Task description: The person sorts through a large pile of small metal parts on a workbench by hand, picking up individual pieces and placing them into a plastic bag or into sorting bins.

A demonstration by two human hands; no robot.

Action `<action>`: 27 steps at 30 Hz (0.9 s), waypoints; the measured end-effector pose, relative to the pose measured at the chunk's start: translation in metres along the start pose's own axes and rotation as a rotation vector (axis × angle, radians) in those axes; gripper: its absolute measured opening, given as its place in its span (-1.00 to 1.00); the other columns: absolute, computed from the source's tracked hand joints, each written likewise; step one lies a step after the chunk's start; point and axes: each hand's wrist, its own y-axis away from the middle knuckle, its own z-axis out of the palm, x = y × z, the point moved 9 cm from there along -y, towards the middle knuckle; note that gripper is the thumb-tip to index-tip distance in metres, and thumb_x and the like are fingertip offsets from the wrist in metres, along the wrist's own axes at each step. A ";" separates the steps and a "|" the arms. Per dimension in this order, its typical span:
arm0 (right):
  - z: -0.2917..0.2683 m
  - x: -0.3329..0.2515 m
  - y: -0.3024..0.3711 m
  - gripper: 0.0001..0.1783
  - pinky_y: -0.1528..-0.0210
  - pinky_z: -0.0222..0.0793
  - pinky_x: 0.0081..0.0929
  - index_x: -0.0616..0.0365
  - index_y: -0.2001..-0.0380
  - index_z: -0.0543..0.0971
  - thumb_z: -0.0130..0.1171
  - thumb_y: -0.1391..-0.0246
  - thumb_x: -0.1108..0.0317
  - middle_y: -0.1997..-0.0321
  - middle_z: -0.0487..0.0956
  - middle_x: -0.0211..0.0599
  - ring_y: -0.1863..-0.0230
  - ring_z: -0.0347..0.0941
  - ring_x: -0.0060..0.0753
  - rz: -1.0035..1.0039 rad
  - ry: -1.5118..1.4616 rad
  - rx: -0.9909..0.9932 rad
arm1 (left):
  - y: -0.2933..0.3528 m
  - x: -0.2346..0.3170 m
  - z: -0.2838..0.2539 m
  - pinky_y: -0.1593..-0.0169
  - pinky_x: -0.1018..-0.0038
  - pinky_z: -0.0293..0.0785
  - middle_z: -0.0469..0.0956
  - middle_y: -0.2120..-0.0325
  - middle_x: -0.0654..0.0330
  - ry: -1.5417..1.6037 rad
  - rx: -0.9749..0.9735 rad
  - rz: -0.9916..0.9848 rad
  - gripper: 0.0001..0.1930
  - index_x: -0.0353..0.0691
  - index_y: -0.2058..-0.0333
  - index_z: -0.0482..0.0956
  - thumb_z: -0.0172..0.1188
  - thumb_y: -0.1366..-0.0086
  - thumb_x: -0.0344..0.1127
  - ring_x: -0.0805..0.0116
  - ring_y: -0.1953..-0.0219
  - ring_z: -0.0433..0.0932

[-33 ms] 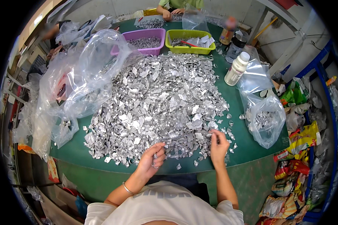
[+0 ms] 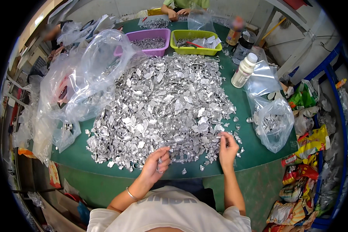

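A broad heap of small silver metal pieces, some leaf-shaped and some ring-like, covers the middle of the green table. At the heap's near edge, my left hand is closed, with small silver metal pieces showing between its curled fingers. Its thumb and forefinger are pinched together at the tips. My right hand is over the heap's near right corner, thumb and fingertips drawn together. A silver sliver shows at those fingertips, too small to tell whether it is held or lies behind. A few loose pieces lie close to this hand.
Purple and yellow-green baskets stand beyond the heap. A white bottle and a clear bag of metal pieces are at right. Large clear plastic bags cover the left side. Another person's hands are at the far edge.
My right hand has shifted slightly to the right and its fingers have changed position a little. My left hand looks the same.
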 end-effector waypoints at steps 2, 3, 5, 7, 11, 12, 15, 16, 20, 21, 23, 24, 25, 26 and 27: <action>-0.007 -0.007 -0.010 -0.80 0.11 0.28 -0.47 0.26 0.25 0.53 0.08 0.01 0.54 0.21 0.56 -0.24 0.19 0.44 -0.37 -0.139 0.181 0.049 | 0.000 0.000 -0.001 0.71 0.70 0.00 0.22 0.62 0.34 0.003 -0.002 -0.002 -0.83 -0.26 0.18 0.41 -0.06 -0.29 -0.38 0.61 0.69 0.12; -0.004 -0.038 -0.013 -0.76 0.02 0.25 -0.39 0.25 0.23 0.52 0.13 0.05 0.51 0.16 0.54 -0.22 0.12 0.43 -0.28 -0.333 0.364 0.069 | 0.000 -0.001 -0.002 0.70 0.70 0.00 0.22 0.61 0.34 0.007 -0.001 -0.003 -0.83 -0.26 0.18 0.41 -0.06 -0.29 -0.38 0.61 0.69 0.12; 0.016 -0.053 -0.018 -0.66 -0.10 0.11 -0.19 0.21 0.20 0.50 0.23 0.12 0.37 0.04 0.47 -0.20 -0.03 0.30 -0.10 -0.360 0.337 -0.030 | -0.001 0.000 -0.002 0.70 0.70 -0.01 0.22 0.61 0.34 -0.002 -0.011 0.004 -0.83 -0.26 0.18 0.41 -0.06 -0.29 -0.38 0.61 0.69 0.12; 0.046 -0.060 -0.014 -0.60 -0.08 0.11 -0.14 0.17 0.20 0.51 0.29 0.16 0.28 -0.03 0.42 -0.21 -0.10 0.24 0.00 -0.403 0.308 -0.157 | 0.000 0.000 -0.001 0.70 0.70 -0.01 0.22 0.61 0.35 -0.021 -0.021 0.023 -0.83 -0.25 0.18 0.42 -0.06 -0.29 -0.38 0.61 0.68 0.12; 0.079 -0.062 0.007 -0.62 -0.08 0.09 -0.06 0.13 0.24 0.54 0.31 0.18 0.25 -0.03 0.41 -0.24 -0.19 0.13 0.13 -0.499 0.413 -0.269 | 0.002 0.002 -0.001 0.69 0.70 0.00 0.22 0.61 0.35 -0.064 0.034 0.043 -0.84 -0.25 0.19 0.42 -0.07 -0.30 -0.38 0.62 0.68 0.12; 0.080 -0.062 0.013 -0.64 -0.07 0.09 -0.03 0.12 0.25 0.54 0.31 0.18 0.25 -0.03 0.42 -0.26 -0.21 0.10 0.15 -0.526 0.438 -0.276 | 0.002 0.001 -0.004 0.69 0.70 0.00 0.22 0.61 0.35 -0.059 0.033 0.043 -0.84 -0.25 0.19 0.41 -0.07 -0.30 -0.39 0.62 0.68 0.12; 0.081 -0.070 0.027 -0.70 -0.06 0.09 0.01 0.09 0.31 0.55 0.30 0.18 0.28 -0.01 0.43 -0.32 -0.21 0.11 0.16 -0.610 0.380 -0.332 | 0.001 0.000 -0.007 0.69 0.70 0.00 0.22 0.61 0.35 -0.060 0.052 0.048 -0.84 -0.26 0.19 0.42 -0.08 -0.30 -0.39 0.62 0.68 0.12; 0.082 -0.072 0.033 -0.76 -0.05 0.10 0.01 0.10 0.36 0.56 0.28 0.17 0.31 0.03 0.46 -0.36 -0.21 0.12 0.15 -0.651 0.394 -0.345 | 0.001 0.000 -0.007 0.69 0.70 0.00 0.22 0.61 0.35 -0.064 0.062 0.051 -0.84 -0.26 0.20 0.42 -0.08 -0.30 -0.39 0.62 0.68 0.12; 0.078 -0.083 0.040 -0.79 -0.03 0.15 -0.05 0.12 0.37 0.58 0.26 0.18 0.38 0.09 0.50 -0.36 -0.20 0.16 0.13 -0.674 0.340 -0.388 | 0.000 -0.002 0.000 0.69 0.71 -0.01 0.21 0.63 0.36 -0.069 0.056 0.045 -0.85 -0.27 0.21 0.42 -0.07 -0.30 -0.40 0.63 0.69 0.12; 0.076 -0.085 0.041 -0.78 -0.01 0.17 -0.07 0.12 0.35 0.58 0.26 0.18 0.40 0.11 0.51 -0.36 -0.18 0.19 0.11 -0.694 0.333 -0.386 | 0.000 -0.002 0.001 0.69 0.72 -0.01 0.21 0.63 0.36 -0.070 0.053 0.047 -0.85 -0.27 0.21 0.43 -0.07 -0.30 -0.40 0.64 0.69 0.11; 0.070 -0.086 0.044 -0.74 0.02 0.22 -0.12 0.13 0.32 0.59 0.26 0.19 0.42 0.15 0.53 -0.36 -0.16 0.23 0.07 -0.736 0.320 -0.383 | 0.001 -0.002 0.001 0.69 0.72 -0.01 0.21 0.63 0.36 -0.073 0.050 0.048 -0.85 -0.27 0.22 0.43 -0.07 -0.30 -0.40 0.64 0.69 0.11; 0.068 -0.086 0.047 -0.73 0.04 0.23 -0.13 0.14 0.31 0.59 0.25 0.20 0.44 0.17 0.54 -0.36 -0.14 0.26 0.05 -0.750 0.306 -0.377 | 0.001 -0.002 0.001 0.69 0.72 -0.01 0.21 0.63 0.36 -0.074 0.049 0.047 -0.85 -0.27 0.22 0.43 -0.07 -0.29 -0.40 0.64 0.69 0.11; 0.066 -0.085 0.050 -0.72 0.05 0.25 -0.14 0.15 0.30 0.59 0.24 0.20 0.45 0.19 0.54 -0.37 -0.12 0.28 0.04 -0.764 0.292 -0.371 | 0.001 -0.002 0.000 0.69 0.72 -0.01 0.21 0.63 0.36 -0.075 0.049 0.046 -0.85 -0.27 0.22 0.43 -0.07 -0.29 -0.40 0.64 0.69 0.11; 0.064 -0.084 0.053 -0.71 0.07 0.26 -0.14 0.16 0.29 0.59 0.24 0.20 0.47 0.21 0.55 -0.37 -0.10 0.31 0.03 -0.779 0.277 -0.366 | 0.001 -0.002 -0.001 0.69 0.72 -0.01 0.21 0.63 0.36 -0.075 0.054 0.047 -0.85 -0.27 0.22 0.43 -0.07 -0.29 -0.40 0.64 0.68 0.11; 0.061 -0.085 0.055 -0.72 0.08 0.28 -0.16 0.17 0.29 0.59 0.23 0.20 0.49 0.21 0.55 -0.33 -0.08 0.33 0.02 -0.786 0.263 -0.344 | 0.001 -0.002 -0.002 0.69 0.72 -0.01 0.21 0.63 0.36 -0.073 0.059 0.048 -0.85 -0.27 0.22 0.43 -0.07 -0.29 -0.40 0.64 0.68 0.11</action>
